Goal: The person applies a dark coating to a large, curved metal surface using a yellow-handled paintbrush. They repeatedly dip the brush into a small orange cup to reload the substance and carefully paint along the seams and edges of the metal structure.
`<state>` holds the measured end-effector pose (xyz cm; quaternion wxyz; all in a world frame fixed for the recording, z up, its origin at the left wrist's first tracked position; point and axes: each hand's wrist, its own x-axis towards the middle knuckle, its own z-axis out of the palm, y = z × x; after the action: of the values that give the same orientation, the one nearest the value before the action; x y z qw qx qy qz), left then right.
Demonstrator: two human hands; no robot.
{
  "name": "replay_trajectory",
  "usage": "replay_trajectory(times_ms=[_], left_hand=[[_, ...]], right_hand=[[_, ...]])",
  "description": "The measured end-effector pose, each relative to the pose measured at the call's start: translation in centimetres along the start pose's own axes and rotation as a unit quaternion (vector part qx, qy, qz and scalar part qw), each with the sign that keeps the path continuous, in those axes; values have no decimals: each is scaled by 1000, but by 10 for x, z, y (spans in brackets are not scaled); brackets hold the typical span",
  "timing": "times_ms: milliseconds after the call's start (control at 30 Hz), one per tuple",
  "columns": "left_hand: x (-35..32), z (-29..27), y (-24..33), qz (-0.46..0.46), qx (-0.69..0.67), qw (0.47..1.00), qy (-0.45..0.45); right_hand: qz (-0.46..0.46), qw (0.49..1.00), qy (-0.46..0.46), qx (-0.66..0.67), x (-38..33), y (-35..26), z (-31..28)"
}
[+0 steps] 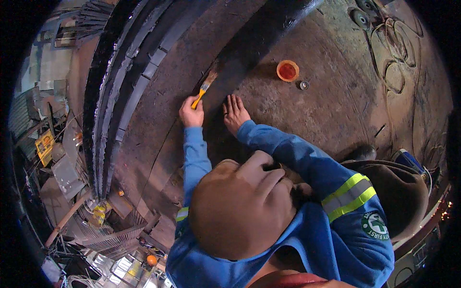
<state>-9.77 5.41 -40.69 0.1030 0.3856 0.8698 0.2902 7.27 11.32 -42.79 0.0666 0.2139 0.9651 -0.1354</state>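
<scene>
My left hand (191, 114) is closed around the yellow handle of a small paintbrush (206, 85). Its bristles touch the edge of a wet black painted band (249, 43) on a large curved rusty steel surface (331, 96). My right hand (235, 113) lies flat with its fingers spread on the steel just right of the brush, at the edge of the black band. Both arms are in blue sleeves. A brown cap (240, 206) hides much of the lower middle of the view.
A small orange cup (287, 70) with red inside stands on the steel to the right of the band, a small round metal piece (303, 85) beside it. Coiled cable (394, 57) lies at the upper right. Black ribbed flanges (113, 96) edge the surface at left, with workshop clutter below.
</scene>
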Motion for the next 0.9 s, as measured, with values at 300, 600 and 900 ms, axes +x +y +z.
replay_trajectory(times_ms=[300, 600, 900], left_hand=[[30, 9, 21, -5, -1, 1000, -2], [32, 11, 29, -23, -62, 998, -25], [29, 12, 16, 17, -99, 994, -51]], right_hand=[[-11, 1000, 12, 4, 4, -5, -5], [-53, 997, -23, -50, 6, -4, -37], [-55, 996, 16, -63, 11, 3, -6]])
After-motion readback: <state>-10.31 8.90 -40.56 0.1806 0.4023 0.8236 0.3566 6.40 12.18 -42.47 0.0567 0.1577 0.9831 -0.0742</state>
